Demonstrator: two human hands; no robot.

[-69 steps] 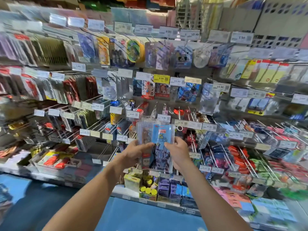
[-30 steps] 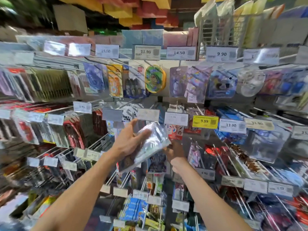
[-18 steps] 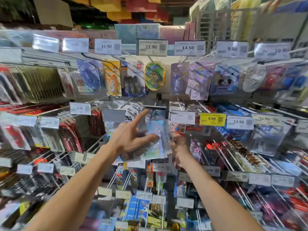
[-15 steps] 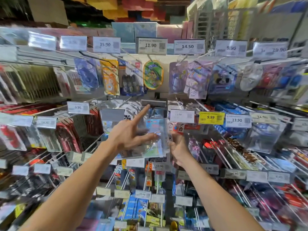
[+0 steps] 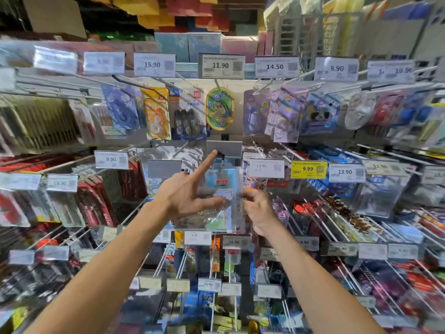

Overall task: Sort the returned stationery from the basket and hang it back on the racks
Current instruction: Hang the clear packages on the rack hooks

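While both hands hold the clear plastic packet with blue card insert (image 5: 222,186) just below the blank grey tag (image 5: 224,147), the step is hanging. Left hand (image 5: 185,198): thumb clamps the packet's face, forefinger straight, at the tag. Right hand (image 5: 260,213) pinches its right edge. Next, probably: align hole with peg tip. Basket not in view.

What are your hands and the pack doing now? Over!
Left hand pinches clear plastic pack with blue card, index finger at grey blank label flap. Right hand pinches its right edge. Hung or not: cannot tell; flap right above.
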